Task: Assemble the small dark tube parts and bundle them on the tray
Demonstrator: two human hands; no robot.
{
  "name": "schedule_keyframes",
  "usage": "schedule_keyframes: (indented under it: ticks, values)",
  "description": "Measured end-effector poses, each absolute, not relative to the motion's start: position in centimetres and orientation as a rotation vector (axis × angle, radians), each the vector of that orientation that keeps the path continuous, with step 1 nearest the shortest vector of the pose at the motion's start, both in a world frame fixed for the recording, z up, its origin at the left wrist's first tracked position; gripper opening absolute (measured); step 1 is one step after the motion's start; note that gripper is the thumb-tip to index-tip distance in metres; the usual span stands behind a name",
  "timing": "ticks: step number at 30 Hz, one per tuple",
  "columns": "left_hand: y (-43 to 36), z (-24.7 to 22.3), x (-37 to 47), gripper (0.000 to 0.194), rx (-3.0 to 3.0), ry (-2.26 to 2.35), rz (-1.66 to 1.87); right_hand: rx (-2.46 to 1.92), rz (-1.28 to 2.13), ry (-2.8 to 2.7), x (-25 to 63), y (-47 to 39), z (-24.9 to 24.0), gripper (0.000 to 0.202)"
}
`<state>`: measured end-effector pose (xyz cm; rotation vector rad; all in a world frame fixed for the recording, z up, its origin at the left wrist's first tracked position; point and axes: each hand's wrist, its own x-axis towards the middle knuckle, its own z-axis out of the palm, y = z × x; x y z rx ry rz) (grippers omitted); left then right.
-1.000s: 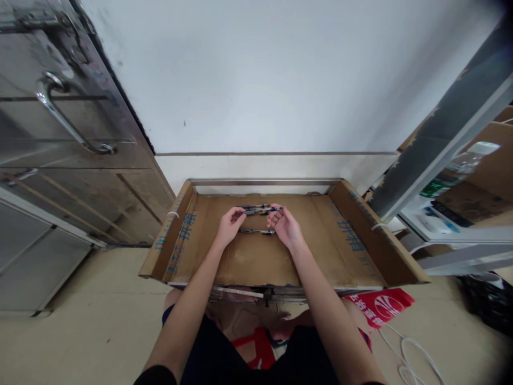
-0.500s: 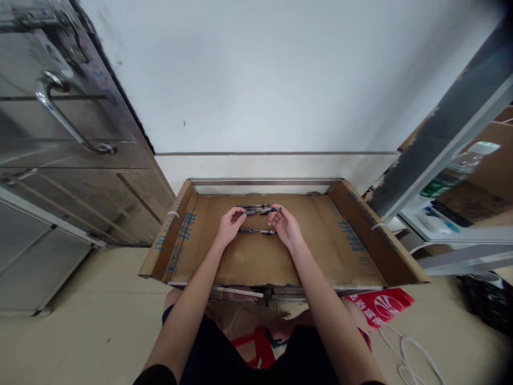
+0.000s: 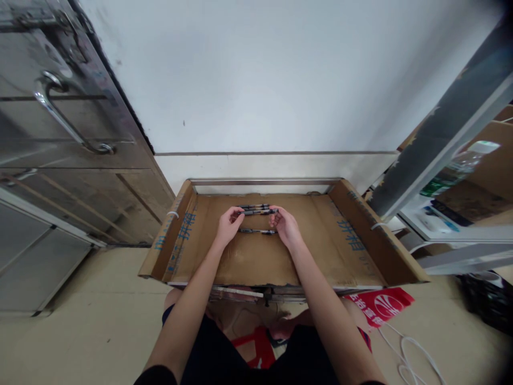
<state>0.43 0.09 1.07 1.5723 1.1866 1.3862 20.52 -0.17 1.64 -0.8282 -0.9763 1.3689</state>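
Note:
Between my two hands a dark pen (image 3: 257, 212) lies crosswise. My left hand (image 3: 230, 223) is closed on its left end, thumb and fingers pinching. At the other end, the fingertips of my right hand (image 3: 285, 223) pinch the pen, the other fingers curled. Just behind it is at least one more dark pen (image 3: 253, 206), close alongside; whether they touch I cannot tell. Closer to me, another dark pen (image 3: 257, 231) rests on the cardboard (image 3: 256, 262), parallel to the held one and below my fingers.
Cardboard side walls (image 3: 371, 235) with blue print bound the work surface left and right. Behind it stands a white wall (image 3: 272, 85). A metal door with a handle (image 3: 74, 125) is at left; a shelf with a plastic bottle (image 3: 457, 171) is at right. A white cable (image 3: 412, 353) lies on the floor.
The held pen has turned slightly to lie more level, and its right end is a little lower. My right fingers have drawn in around that end. The nearer pen has not moved.

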Motion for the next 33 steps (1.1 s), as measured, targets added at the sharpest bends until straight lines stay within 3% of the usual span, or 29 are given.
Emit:
schedule_keyframes:
  ticks: [6,16,26,33]
  values:
    - [0.2,0.7,0.4,0.015,1.641,1.259,1.366,-0.977,1.247,-1.015,20.3,0.0,1.1,0.037]
    - [-0.2,0.2,0.2,0.015,2.028,1.386,1.225,-1.342,0.429,-1.628,20.1,0.0,-0.5,0.021]
    - [-0.4,0.3,0.3,0.006,2.226,1.373,1.151,-1.319,0.333,-1.876,19.9,0.1,-0.7,0.018]
    - [-0.9,0.7,0.4,0.02,2.345,1.277,1.002,-1.208,0.386,-1.972,19.6,-0.3,-0.3,0.018]
